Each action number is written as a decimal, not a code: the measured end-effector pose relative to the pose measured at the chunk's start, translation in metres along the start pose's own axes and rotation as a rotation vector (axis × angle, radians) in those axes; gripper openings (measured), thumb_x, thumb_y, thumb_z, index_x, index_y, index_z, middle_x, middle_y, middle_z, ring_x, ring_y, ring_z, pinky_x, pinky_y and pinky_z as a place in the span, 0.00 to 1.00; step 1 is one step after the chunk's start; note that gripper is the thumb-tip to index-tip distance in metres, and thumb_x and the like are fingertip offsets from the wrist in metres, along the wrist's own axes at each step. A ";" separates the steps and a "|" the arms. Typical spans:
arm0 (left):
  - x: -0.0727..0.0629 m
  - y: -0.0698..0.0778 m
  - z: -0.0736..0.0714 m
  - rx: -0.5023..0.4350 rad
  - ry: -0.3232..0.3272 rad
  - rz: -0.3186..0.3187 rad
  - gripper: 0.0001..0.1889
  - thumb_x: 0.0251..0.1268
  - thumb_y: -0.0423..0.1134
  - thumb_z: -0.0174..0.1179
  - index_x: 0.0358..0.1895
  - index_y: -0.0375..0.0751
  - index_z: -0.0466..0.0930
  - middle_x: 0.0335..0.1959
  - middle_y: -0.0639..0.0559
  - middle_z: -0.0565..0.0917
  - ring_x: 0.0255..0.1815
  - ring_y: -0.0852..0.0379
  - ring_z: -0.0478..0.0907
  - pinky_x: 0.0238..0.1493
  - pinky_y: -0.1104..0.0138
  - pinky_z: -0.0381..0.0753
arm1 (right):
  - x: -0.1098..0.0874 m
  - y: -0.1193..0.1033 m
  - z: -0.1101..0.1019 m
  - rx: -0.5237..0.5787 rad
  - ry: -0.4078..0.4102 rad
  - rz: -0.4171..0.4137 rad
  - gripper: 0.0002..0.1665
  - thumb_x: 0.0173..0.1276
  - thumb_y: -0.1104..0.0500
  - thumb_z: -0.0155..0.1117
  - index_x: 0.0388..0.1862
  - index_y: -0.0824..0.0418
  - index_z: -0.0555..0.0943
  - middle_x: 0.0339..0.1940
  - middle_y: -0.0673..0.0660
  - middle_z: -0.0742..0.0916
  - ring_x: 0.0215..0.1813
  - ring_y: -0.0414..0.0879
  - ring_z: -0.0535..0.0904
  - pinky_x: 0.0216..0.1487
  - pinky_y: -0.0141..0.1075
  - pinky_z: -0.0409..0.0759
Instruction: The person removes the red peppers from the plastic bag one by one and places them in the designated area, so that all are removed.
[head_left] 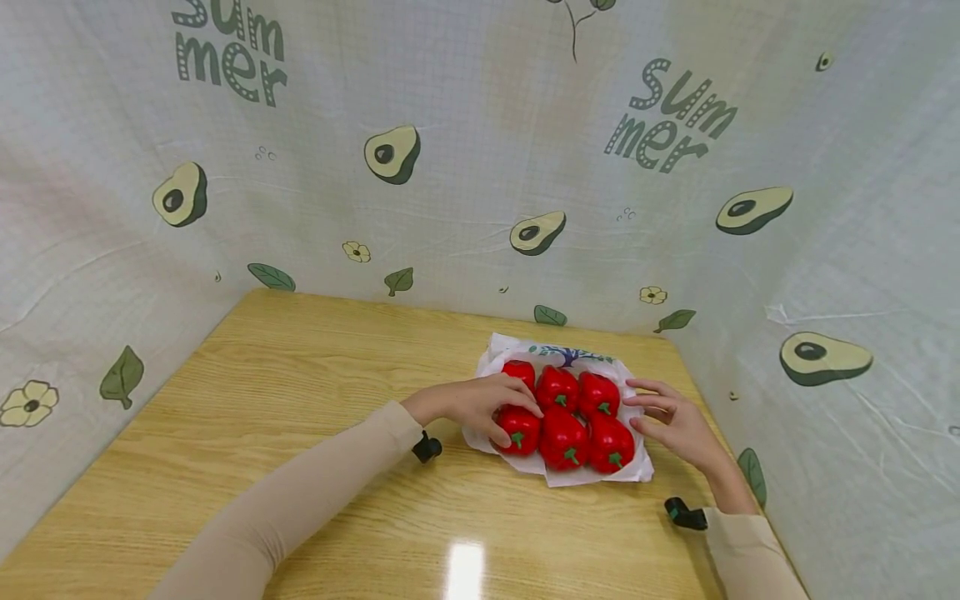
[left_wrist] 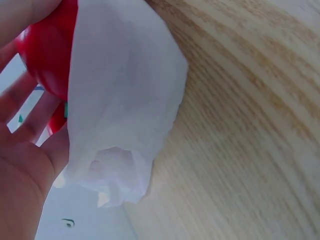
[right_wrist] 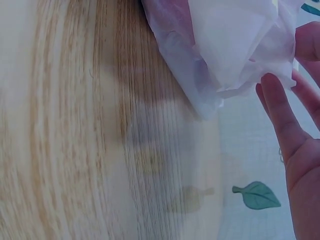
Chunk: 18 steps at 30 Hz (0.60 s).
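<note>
Several red bell peppers (head_left: 564,437) with green stems sit in two rows on white paper (head_left: 637,468) folded up around them. My left hand (head_left: 483,404) grips the front-left pepper (head_left: 519,433) with its thumb and curled fingers. In the left wrist view, a paper flap (left_wrist: 125,75) hides part of that pepper (left_wrist: 47,55). On the other side, my right hand (head_left: 682,427) is spread beside the paper's right edge. The right wrist view shows a fingertip at the crumpled white paper (right_wrist: 230,45), with nothing held in the hand.
The wooden table (head_left: 337,358) extends to the left and front of the peppers. A pale curtain (head_left: 450,208) printed with avocados and leaves hangs behind and along both sides. A blue tree print (head_left: 567,356) shows on the back of the paper.
</note>
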<state>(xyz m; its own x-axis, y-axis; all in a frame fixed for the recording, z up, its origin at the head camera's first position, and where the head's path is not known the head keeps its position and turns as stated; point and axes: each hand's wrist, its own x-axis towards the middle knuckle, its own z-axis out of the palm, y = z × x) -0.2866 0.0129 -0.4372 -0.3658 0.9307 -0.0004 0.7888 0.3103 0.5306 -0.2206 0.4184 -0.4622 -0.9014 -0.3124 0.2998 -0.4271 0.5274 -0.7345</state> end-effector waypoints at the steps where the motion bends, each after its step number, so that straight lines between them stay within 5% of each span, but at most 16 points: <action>1: 0.000 0.000 -0.001 -0.002 0.002 0.002 0.30 0.68 0.41 0.75 0.72 0.54 0.79 0.72 0.55 0.74 0.75 0.55 0.65 0.73 0.63 0.72 | 0.000 0.000 0.000 0.001 0.000 -0.001 0.15 0.70 0.69 0.73 0.56 0.68 0.88 0.72 0.68 0.77 0.68 0.32 0.72 0.61 0.20 0.75; 10: -0.012 0.004 -0.012 -0.050 0.024 0.010 0.29 0.68 0.41 0.74 0.71 0.56 0.79 0.72 0.56 0.73 0.74 0.56 0.65 0.68 0.66 0.77 | 0.001 0.000 0.001 -0.004 -0.007 0.003 0.15 0.71 0.69 0.72 0.56 0.67 0.88 0.73 0.67 0.77 0.69 0.36 0.73 0.63 0.21 0.75; 18: -0.041 0.009 -0.037 -0.036 0.058 -0.020 0.30 0.67 0.38 0.73 0.72 0.56 0.78 0.73 0.56 0.73 0.70 0.57 0.69 0.63 0.68 0.80 | 0.002 -0.002 0.001 -0.035 -0.002 0.006 0.16 0.71 0.69 0.72 0.57 0.65 0.88 0.72 0.67 0.77 0.67 0.32 0.73 0.61 0.23 0.77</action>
<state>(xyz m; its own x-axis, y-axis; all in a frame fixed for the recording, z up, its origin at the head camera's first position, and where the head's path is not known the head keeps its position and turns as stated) -0.2833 -0.0293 -0.4013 -0.4104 0.9112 0.0375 0.7632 0.3206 0.5610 -0.2215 0.4158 -0.4607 -0.9037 -0.3111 0.2941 -0.4241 0.5564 -0.7145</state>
